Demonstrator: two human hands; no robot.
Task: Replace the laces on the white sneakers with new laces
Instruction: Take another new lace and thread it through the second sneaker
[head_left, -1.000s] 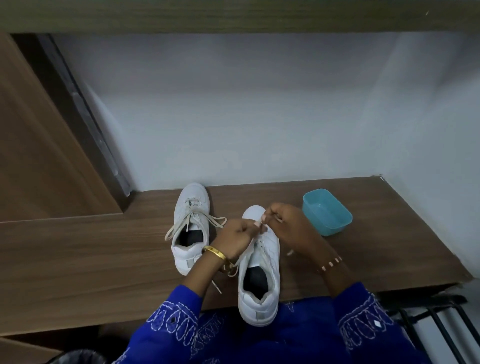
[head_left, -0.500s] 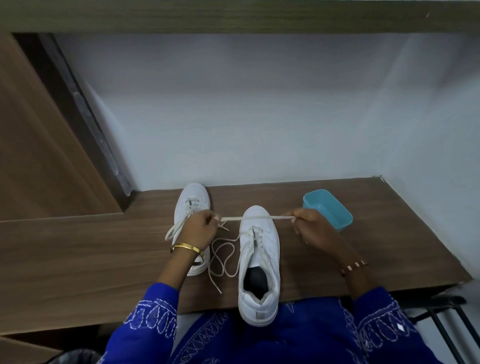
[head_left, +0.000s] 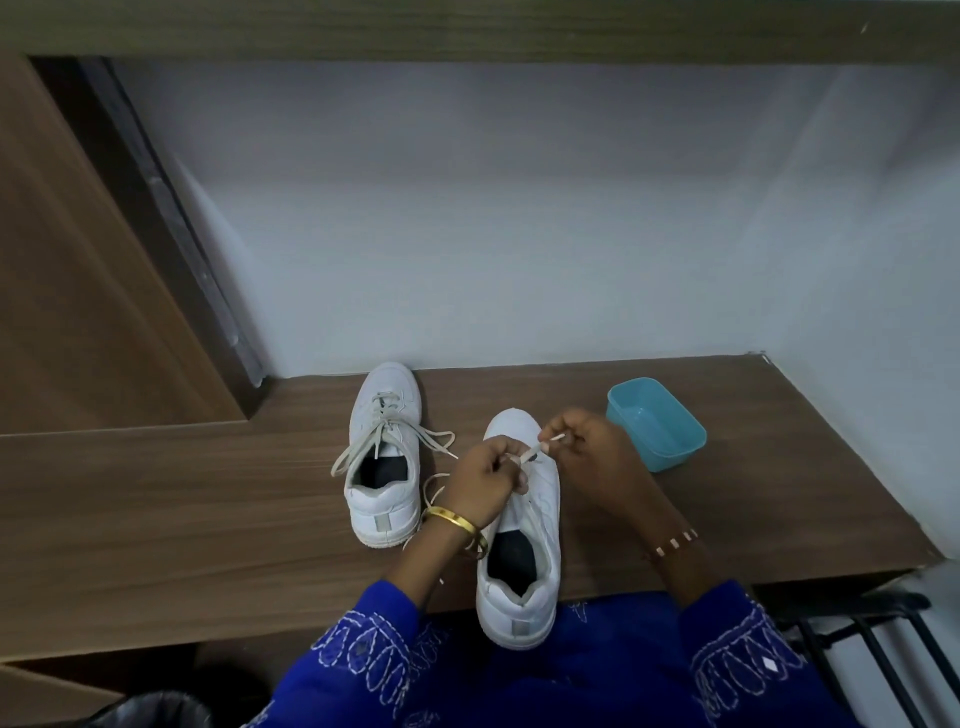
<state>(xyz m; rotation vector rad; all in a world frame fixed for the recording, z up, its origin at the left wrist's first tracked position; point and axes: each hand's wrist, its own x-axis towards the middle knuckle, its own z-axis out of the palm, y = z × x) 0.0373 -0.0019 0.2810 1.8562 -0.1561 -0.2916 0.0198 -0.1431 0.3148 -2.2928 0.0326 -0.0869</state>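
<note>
Lacing looks to be the step in hand: your left hand (head_left: 485, 475) and right hand (head_left: 587, 447) each pinch the lace (head_left: 531, 456) over the near sneaker (head_left: 524, 540) on the surface (head_left: 208, 499). Next, I judge, comes threading its tip through an eyelet. Beside you, the blue tub (head_left: 655, 423) appears empty.
</note>
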